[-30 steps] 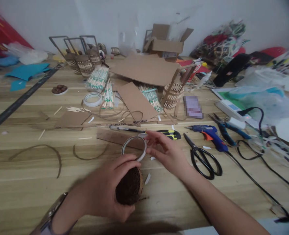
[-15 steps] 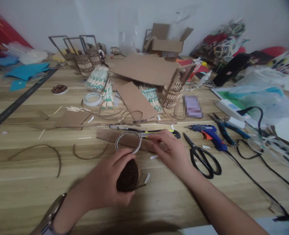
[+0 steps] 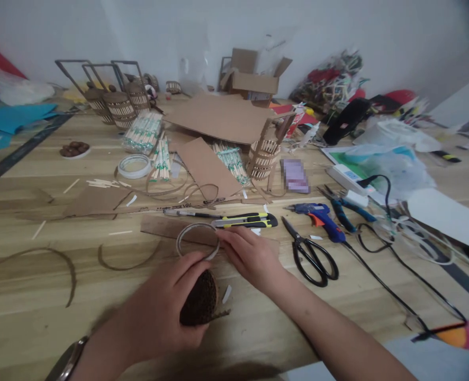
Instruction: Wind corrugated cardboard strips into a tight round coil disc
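Observation:
My left hand [image 3: 155,304] is wrapped round a short, dark brown corrugated cylinder [image 3: 198,300], whose round end faces right. Above it, the fingers of that same hand also steady a thin roll of tape [image 3: 179,239], nearly down to its ring. At the ring's right edge, the fingertips of my right hand [image 3: 254,259] are pinched together; they seem to have the tape's end, though it is mostly hidden. A small white strip [image 3: 227,293] and a thin brown end stick out beside the cylinder. Beneath the ring lies a cardboard strip [image 3: 155,227].
A yellow-black utility knife [image 3: 250,219] lies just beyond my right hand. To the right are black scissors [image 3: 312,259], a blue glue gun [image 3: 322,217] with its cable, and pliers [image 3: 345,211]. Farther back stand a small slatted bucket [image 3: 263,159], cardboard sheets [image 3: 218,116] and bundled sticks [image 3: 143,132].
My right hand has moved left, bringing its fingertips to the tape roll's edge. My left hand keeps its hold on the cylinder and roll. The view has turned slightly right.

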A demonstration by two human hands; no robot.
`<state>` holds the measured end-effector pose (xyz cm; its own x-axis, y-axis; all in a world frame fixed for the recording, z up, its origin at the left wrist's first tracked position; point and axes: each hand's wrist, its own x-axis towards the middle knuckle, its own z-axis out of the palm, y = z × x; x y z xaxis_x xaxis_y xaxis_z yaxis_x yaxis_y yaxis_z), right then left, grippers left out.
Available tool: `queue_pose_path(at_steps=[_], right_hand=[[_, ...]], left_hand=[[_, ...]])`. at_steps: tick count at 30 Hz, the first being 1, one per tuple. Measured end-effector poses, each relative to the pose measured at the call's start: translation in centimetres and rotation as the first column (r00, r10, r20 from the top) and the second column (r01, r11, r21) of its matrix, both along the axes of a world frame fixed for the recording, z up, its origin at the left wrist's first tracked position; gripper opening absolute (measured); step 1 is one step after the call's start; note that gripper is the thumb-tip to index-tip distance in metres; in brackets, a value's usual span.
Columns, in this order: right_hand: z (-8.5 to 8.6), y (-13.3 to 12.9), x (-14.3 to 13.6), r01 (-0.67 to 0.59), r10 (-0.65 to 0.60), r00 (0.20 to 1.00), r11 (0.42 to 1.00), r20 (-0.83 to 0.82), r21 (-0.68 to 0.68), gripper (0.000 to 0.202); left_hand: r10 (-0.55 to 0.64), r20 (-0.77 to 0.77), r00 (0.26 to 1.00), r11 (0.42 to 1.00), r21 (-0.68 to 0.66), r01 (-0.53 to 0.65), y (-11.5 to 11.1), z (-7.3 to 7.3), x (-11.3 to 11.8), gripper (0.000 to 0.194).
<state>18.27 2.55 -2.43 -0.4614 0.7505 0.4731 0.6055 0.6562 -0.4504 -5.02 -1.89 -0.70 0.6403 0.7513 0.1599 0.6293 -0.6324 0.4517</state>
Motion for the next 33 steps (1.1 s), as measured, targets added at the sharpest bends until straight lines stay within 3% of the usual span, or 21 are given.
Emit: queue_pose_path(at_steps=[8,15,19,25,29,33], right_hand=[[-0.2,-0.2,-0.4,0.049,-0.049,0.998,0.999,0.034,-0.004,0.024],[0.2,-0.2,-0.6,0.072,-0.072,0.997,0.997,0.036,0.006,0.018],[1.1,0.2,-0.3,0.048,-0.069,0.991,0.982,-0.112,-0.182,0.015],[2.3,0.5,0.1,-0.033,-0.152,0.914,0.896,-0.376,-0.442,0.009],[2.2,0.8,0.2,-0.075,-0.197,0.870,0.853,-0.451,-0.517,0.008],[1.7,2.2,1.6,0.050,-0.338,0.800,0.861,-0.496,-0.507,0.006]], left_hand=[[-0.001,-0.019,1.000,0.995,0.099,0.003,-0.1,0.1,0.7,0.078],[0.058,0.044,0.997,0.997,0.057,-0.060,-0.3,0.0,1.5,0.077],[0.050,0.080,0.996,0.998,0.038,-0.053,-0.7,0.0,1.8,0.077],[0.056,0.145,0.988,0.998,0.007,-0.058,-0.9,0.7,1.4,0.082],[0.086,0.208,0.974,0.996,-0.015,-0.085,-1.0,0.9,1.5,0.081],[0.141,0.265,0.954,0.989,-0.074,-0.125,-0.8,0.6,1.4,0.076]])
